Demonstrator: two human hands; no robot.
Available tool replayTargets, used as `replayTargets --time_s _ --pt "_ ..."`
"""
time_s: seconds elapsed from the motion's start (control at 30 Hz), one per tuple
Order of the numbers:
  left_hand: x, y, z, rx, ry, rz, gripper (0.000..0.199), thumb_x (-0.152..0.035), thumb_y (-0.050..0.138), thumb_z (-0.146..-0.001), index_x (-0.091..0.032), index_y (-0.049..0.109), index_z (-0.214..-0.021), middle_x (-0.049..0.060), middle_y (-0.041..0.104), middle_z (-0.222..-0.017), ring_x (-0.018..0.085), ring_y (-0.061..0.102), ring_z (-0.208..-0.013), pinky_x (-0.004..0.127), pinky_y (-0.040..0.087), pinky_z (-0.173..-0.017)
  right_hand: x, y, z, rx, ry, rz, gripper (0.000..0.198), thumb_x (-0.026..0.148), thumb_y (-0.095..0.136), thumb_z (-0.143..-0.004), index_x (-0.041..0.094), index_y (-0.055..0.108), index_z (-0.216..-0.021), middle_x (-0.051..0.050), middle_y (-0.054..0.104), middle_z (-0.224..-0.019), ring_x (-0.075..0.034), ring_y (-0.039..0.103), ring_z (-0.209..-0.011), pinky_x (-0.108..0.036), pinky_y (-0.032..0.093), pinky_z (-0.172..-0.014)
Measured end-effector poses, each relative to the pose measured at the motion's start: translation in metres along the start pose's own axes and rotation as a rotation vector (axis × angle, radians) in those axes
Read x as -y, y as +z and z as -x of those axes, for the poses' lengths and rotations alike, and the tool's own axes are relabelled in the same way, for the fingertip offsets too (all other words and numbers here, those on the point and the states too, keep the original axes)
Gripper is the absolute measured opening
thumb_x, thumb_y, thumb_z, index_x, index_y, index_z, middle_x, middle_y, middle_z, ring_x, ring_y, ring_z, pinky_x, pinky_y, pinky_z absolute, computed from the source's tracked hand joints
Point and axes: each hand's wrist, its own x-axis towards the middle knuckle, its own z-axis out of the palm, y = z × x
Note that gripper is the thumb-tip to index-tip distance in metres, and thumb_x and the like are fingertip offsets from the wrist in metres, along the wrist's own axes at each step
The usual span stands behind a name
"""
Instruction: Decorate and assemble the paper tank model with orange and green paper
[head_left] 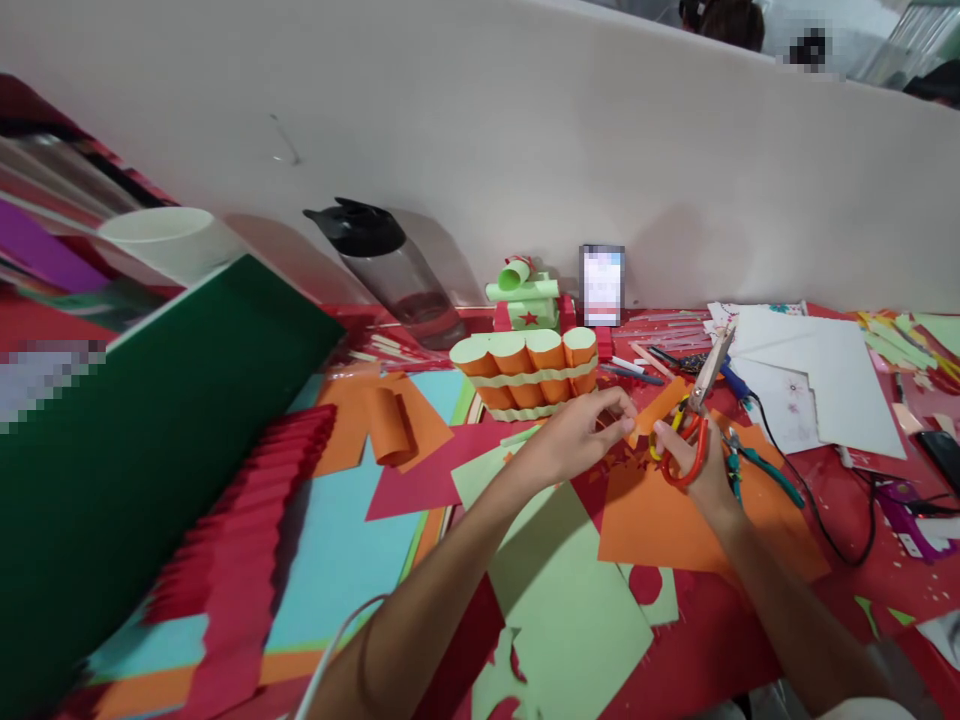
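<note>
My right hand (709,480) grips a pair of scissors (711,372) with red and yellow handles, blades pointing up and away. A small orange paper piece (663,400) is at its thumb. Close by on the left, my left hand (574,440) has thumb and fingers drawn together; whatever is between the tips is too small to make out. Behind that hand stands a row of orange paper rolls (544,375) with pale green ends and bands. Small dark red star cut-outs (626,460) lie below the hands, beside orange sheets (660,520) and a pale green sheet (570,580).
A green paper model (529,310) and a lit phone (602,285) stand by the white partition (450,120). A tilted bottle (397,270), dark green board (187,450) and pleated red paper (247,560) are leftward. Rightward lie pliers (765,470), a corded blue-handled tool (739,380) and white sheets (847,380).
</note>
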Motion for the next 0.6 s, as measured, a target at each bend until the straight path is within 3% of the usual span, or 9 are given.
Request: replayTargets --time_s 0.23,0.43,0.6 --pt "0.000 0.001 -0.001 0.015 -0.012 0.150 0.031 -0.049 0.065 -0.094 -0.019 0.064 -0.101 0.003 0.066 -0.089 0.018 0.061 -0.080 0.028 0.047 -0.069 -0.008 0.001 -0.002 -0.100 -0.003 -0.045 0.027 0.038 0.079 -0.083 0.024 0.057 -0.091 0.004 0.063 -0.067 -0.016 0.061 -0.056 -0.030 0.054 -0.058" --pt "0.002 0.008 -0.002 0.132 -0.014 0.304 0.038 -0.055 0.069 -0.091 -0.019 0.058 -0.085 -0.002 0.056 -0.077 0.013 0.051 -0.069 0.025 0.041 -0.063 -0.007 -0.002 -0.006 -0.181 -0.058 -0.043 0.026 0.037 0.078 -0.085 0.023 0.056 -0.090 -0.001 0.069 -0.081 -0.015 0.064 -0.060 -0.031 0.056 -0.061" --pt "0.006 0.020 -0.004 0.095 -0.046 0.367 0.042 -0.057 0.067 -0.093 -0.018 0.056 -0.081 -0.002 0.052 -0.075 0.012 0.048 -0.067 0.024 0.039 -0.062 0.000 0.000 -0.005 -0.204 -0.075 -0.012 0.029 0.040 0.078 -0.083 0.024 0.055 -0.091 0.001 0.067 -0.077 -0.015 0.062 -0.059 -0.030 0.056 -0.061"
